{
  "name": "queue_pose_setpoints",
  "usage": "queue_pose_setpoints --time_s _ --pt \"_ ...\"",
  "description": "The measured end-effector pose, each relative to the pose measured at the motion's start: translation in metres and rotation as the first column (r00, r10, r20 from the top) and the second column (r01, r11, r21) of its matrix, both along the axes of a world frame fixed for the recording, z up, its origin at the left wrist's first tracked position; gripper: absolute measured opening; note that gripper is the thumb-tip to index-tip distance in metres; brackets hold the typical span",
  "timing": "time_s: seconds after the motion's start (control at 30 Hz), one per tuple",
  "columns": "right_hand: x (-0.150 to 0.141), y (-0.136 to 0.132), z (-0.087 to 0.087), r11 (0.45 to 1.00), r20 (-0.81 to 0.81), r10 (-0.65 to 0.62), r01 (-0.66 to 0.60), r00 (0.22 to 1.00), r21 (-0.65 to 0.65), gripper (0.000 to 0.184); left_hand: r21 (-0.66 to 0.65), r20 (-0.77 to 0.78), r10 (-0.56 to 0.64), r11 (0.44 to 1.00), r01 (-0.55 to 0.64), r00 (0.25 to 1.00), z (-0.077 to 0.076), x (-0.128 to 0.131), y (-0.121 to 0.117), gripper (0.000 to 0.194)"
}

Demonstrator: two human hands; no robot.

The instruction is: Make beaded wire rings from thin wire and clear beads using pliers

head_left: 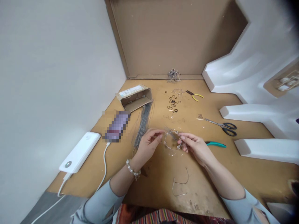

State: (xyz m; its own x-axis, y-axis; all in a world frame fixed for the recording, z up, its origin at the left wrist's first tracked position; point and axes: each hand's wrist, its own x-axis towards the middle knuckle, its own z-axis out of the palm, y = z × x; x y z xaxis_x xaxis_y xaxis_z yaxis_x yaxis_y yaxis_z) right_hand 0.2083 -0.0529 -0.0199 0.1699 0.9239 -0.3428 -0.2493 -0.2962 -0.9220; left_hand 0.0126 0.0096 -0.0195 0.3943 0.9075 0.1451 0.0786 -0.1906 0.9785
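Observation:
My left hand [149, 143] and my right hand [195, 146] meet over the brown cardboard work surface [233, 161]. Both pinch a small clear beaded wire ring [171, 143] between their fingertips, the left at its left side and the right at its right side. A beaded bracelet [133, 170] sits on my left wrist. A bent piece of wire [181, 185] lies on the surface just below my hands. A bundle of straight thin wires [143, 123] lies left of the ring, beside my left hand.
Teal-handled pliers [216, 144] lie right of my right hand, black-handled scissors [223, 126] beyond. Yellow-handled pliers [195, 95], small black rings [173, 105] and a wire pile [174, 75] lie farther back. An open small box [134, 98], phone [116, 126] and white power bank [80, 151] are left.

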Motion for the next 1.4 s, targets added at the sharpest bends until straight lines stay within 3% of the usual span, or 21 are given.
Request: queue_pose_setpoints --time_s 0.13,0.37,0.67,1.4 --pt "-0.0004 0.0001 0.0000 1.000 -0.003 0.012 -0.012 1.000 0.001 0.037 -0.048 -0.019 0.049 0.998 -0.050 0.999 -0.0029 0.0007 0.0003 0.023" --pt "-0.0006 -0.0006 -0.0024 0.999 0.023 0.054 -0.054 0.998 0.004 0.036 -0.064 -0.038 0.025 0.998 -0.028 0.999 -0.0019 0.0023 -0.0001 0.021" --pt "-0.0049 0.0001 -0.0002 1.000 0.264 0.004 -0.009 0.964 0.016 0.038 -0.200 0.007 -0.071 0.977 0.071 0.997 -0.0050 0.0056 -0.0058 0.024" --pt "-0.0044 -0.0007 0.0021 0.999 0.280 0.028 -0.034 0.960 0.017 0.037 -0.292 -0.003 -0.101 0.952 0.096 0.995 -0.0035 0.0073 -0.0041 0.026"
